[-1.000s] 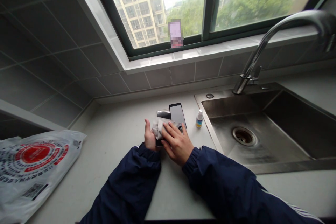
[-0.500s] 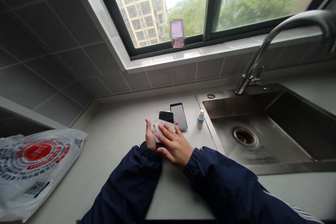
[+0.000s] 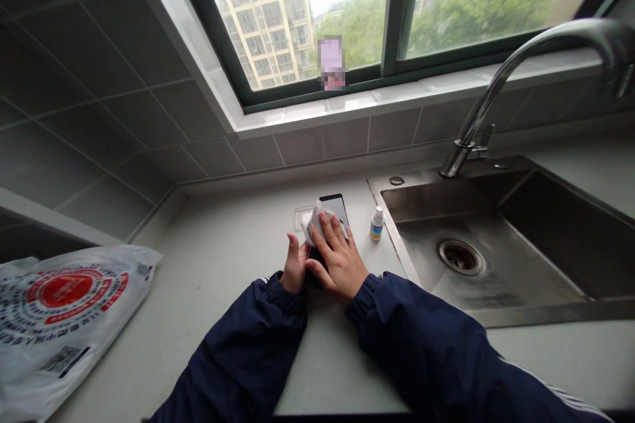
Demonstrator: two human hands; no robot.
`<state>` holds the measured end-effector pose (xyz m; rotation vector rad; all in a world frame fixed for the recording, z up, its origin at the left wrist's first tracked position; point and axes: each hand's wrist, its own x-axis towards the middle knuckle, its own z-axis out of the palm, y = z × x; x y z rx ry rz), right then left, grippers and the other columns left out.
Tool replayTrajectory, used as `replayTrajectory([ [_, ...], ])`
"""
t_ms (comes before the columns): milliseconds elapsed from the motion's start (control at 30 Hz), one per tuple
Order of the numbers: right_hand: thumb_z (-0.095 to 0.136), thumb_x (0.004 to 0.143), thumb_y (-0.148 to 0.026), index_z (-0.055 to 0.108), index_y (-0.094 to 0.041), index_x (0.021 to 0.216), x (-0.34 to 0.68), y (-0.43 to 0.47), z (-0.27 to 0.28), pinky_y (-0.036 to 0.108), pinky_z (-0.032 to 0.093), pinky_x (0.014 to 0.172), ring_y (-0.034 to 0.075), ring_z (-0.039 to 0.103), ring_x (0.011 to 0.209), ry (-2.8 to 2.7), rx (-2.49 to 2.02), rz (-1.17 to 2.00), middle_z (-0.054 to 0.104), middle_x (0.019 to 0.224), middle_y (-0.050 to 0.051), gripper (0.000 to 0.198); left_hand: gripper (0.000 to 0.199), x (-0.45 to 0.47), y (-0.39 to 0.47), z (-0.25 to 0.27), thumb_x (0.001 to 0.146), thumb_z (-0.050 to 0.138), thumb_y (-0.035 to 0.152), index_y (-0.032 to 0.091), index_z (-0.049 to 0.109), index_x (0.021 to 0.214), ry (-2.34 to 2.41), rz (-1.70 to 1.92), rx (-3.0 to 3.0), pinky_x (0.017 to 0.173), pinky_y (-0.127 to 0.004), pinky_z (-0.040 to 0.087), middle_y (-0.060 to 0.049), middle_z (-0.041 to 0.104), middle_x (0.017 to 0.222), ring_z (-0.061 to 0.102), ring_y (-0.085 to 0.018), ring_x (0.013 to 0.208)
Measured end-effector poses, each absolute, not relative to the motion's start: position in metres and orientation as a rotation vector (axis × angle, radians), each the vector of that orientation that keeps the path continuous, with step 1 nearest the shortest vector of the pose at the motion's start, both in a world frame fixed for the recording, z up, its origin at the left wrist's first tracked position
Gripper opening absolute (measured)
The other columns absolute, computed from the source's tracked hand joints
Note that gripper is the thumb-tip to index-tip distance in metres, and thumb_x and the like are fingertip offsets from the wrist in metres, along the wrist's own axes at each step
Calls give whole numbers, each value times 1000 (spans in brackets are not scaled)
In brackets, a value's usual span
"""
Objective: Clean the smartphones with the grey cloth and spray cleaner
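My left hand [image 3: 294, 266] holds a black smartphone [image 3: 314, 271] from its left side, thumb raised and fingers mostly hidden beneath it. My right hand [image 3: 340, 268] lies over the phone, fingers stretched, pressing a crumpled white cloth or tissue [image 3: 313, 219] against the upper screen. Just beyond the hands, a larger dark-framed phone [image 3: 333, 199] rests on the counter, partly covered by the cloth and my fingers. Beside it on the left is a clear phone case [image 3: 301, 214]. To the right stands a small white bottle [image 3: 377, 226] with a blue and yellow label.
A steel sink [image 3: 411, 244] with a curved tap [image 3: 489, 96] occupies the right of the white counter [image 3: 218, 238]. On the left lies a printed plastic bag [image 3: 114, 317]. A tiled wall [image 3: 297, 145] and a window are behind.
The cloth and my right hand have slid across the phone, up and to the right. The held phone has shifted slightly right, uncovering more of the clear case. The view has moved slightly.
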<state>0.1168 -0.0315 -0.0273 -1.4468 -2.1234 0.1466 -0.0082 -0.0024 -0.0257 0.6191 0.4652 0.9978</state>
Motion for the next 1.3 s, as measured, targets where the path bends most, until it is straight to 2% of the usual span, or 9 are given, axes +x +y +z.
replayTrajectory([
  [233, 46, 99, -44, 20, -24, 159, 116, -32, -27, 71, 20, 113, 35, 5, 153, -2121, -1465, 182, 5, 166, 8, 68, 82, -8, -3, -25, 92, 30, 74, 19, 41, 151, 489, 1032, 594, 124, -48, 18, -11, 40, 157, 23, -31, 151],
  [533, 45, 99, -46, 26, -24, 157, 109, -37, -24, 72, 21, 113, 34, 9, 153, -2241, -1434, 256, 6, 165, 6, 65, 87, -12, 1, -22, 88, 31, 79, 16, 47, 146, 543, 1064, 491, 117, -56, 29, -18, 58, 139, 47, -36, 137],
  [767, 45, 99, -51, 32, -24, 155, 106, -41, -22, 72, 21, 112, 35, 14, 152, -2322, -1365, 304, 14, 165, 7, 63, 94, -20, 9, -18, 85, 28, 82, 8, 52, 139, 558, 1065, 482, 107, -59, 41, -24, 66, 125, 59, -39, 122],
  [933, 47, 99, -50, 36, -23, 153, 106, -44, -20, 71, 11, 115, 33, 18, 152, -2342, -1288, 307, 23, 163, 9, 61, 89, -23, 11, -12, 88, 26, 80, 9, 55, 135, 635, 1175, 495, 99, -53, 49, -22, 69, 118, 66, -37, 112],
  [1067, 43, 101, -50, 39, -22, 151, 105, -47, -19, 72, 6, 116, 31, 21, 151, -2357, -1207, 334, 28, 161, 10, 58, 93, -27, 15, -9, 87, 21, 81, 8, 55, 135, 702, 1223, 496, 92, -51, 54, -23, 69, 117, 69, -35, 104],
  [1167, 42, 101, -51, 38, -21, 151, 104, -50, -18, 73, 7, 115, 31, 21, 151, -2373, -1167, 336, 28, 162, 9, 58, 95, -32, 18, -6, 88, 16, 80, 8, 51, 139, 711, 1214, 517, 86, -52, 55, -25, 68, 118, 70, -35, 98],
  [1300, 44, 100, -47, 40, -20, 150, 102, -53, -17, 71, 13, 116, 31, 22, 151, -2354, -1170, 311, 30, 161, 9, 57, 95, -35, 19, -2, 87, 18, 81, 9, 48, 142, 696, 1250, 525, 83, -53, 55, -26, 65, 123, 70, -36, 94],
])
